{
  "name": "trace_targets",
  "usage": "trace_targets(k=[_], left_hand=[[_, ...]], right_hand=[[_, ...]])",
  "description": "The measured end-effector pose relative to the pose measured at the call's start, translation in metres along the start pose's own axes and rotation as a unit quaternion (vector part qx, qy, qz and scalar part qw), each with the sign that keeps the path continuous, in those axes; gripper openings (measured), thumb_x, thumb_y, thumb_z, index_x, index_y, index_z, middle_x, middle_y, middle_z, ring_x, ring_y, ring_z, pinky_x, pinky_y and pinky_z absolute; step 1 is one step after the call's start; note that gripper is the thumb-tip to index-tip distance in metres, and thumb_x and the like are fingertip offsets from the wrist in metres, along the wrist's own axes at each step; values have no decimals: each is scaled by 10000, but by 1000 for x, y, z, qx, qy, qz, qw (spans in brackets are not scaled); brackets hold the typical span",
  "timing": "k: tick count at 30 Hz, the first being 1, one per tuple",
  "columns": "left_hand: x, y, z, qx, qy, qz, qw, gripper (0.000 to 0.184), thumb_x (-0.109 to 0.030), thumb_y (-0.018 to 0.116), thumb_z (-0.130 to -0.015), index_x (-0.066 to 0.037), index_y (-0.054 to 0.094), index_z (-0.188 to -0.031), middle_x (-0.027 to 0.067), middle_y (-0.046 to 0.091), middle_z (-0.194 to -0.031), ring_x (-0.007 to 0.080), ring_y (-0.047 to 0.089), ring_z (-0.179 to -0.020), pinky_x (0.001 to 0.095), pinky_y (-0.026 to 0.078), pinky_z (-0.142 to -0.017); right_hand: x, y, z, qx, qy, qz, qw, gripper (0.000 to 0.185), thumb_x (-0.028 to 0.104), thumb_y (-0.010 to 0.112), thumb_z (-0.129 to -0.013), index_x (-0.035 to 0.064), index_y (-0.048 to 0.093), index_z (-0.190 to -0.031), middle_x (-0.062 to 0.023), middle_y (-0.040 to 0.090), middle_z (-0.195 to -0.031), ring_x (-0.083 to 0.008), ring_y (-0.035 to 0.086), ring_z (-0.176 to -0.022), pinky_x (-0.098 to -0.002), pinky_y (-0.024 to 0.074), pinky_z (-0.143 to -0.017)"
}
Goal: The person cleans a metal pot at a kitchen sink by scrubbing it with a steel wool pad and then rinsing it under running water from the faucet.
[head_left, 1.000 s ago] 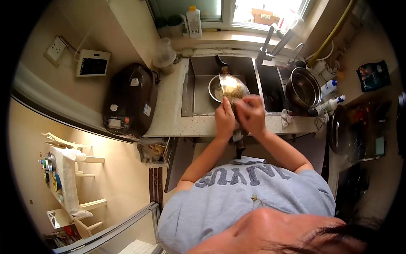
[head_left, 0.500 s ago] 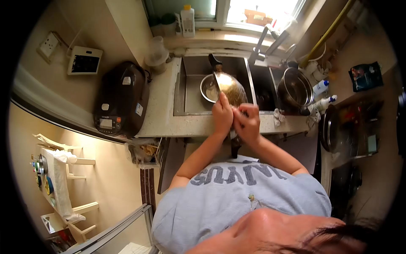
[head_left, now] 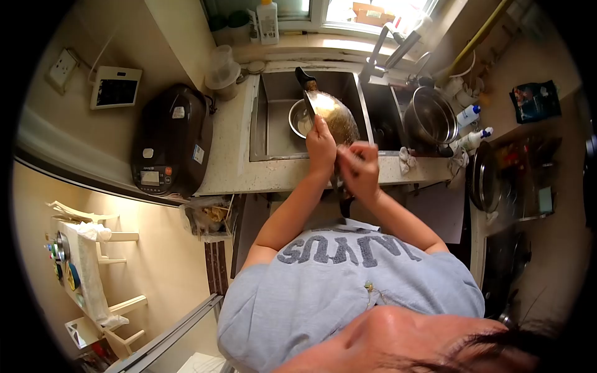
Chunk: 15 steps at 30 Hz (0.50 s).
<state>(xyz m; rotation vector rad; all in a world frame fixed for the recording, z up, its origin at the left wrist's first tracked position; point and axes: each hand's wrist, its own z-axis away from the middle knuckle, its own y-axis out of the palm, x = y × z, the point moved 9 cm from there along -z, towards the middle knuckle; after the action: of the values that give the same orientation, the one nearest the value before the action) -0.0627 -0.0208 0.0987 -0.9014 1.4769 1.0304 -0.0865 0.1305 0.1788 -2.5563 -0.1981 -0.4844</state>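
A round metal pot (head_left: 337, 117) with dark side handles is held on its edge over the sink (head_left: 270, 140), its brownish outer base turned to the right. My left hand (head_left: 321, 148) is closed on the pot's rim. Against the lower outside of the pot, my right hand (head_left: 360, 168) has its fingers curled and slightly blurred; whatever they may hold is hidden. One handle points up toward the window, while the other hangs near my shirt. Behind the pot, a small steel bowl (head_left: 297, 117) sits in the left basin, partly covered by it.
A steel pot (head_left: 432, 118) stands right of the sink, near bottles (head_left: 471, 115) and a cloth (head_left: 406, 160). The faucet (head_left: 376, 59) rises behind the basins. A dark rice cooker (head_left: 174, 137) and plastic containers (head_left: 224, 71) stand to the left.
The view has shifted, so the scene sits slightly higher and further left. My right hand has shifted a little along the pot's side; my left grip stays the same.
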Motion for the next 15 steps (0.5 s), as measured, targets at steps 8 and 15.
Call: trace_targets(k=[8, 15], left_hand=[[-2, -3, 8, 18, -71, 40, 997, 502, -346, 338, -979, 76, 564, -826, 120, 514, -635, 194, 448, -601, 344, 396, -584], [-2, 4, 13, 23, -41, 46, 998, 485, -334, 342, -979, 90, 575, -939, 128, 574, -703, 190, 487, -636, 344, 411, -603]], right_hand=[[-32, 4, -6, -6, 104, 17, 994, 212, 34, 654, -742, 72, 692, -947, -83, 550, -840, -231, 488, -777, -319, 415, -678], [-21, 1, -20, 2, 64, 34, 997, 189, 22, 651, -714, 90, 710, -880, -89, 571, -825, -232, 507, -784, -327, 416, -711]])
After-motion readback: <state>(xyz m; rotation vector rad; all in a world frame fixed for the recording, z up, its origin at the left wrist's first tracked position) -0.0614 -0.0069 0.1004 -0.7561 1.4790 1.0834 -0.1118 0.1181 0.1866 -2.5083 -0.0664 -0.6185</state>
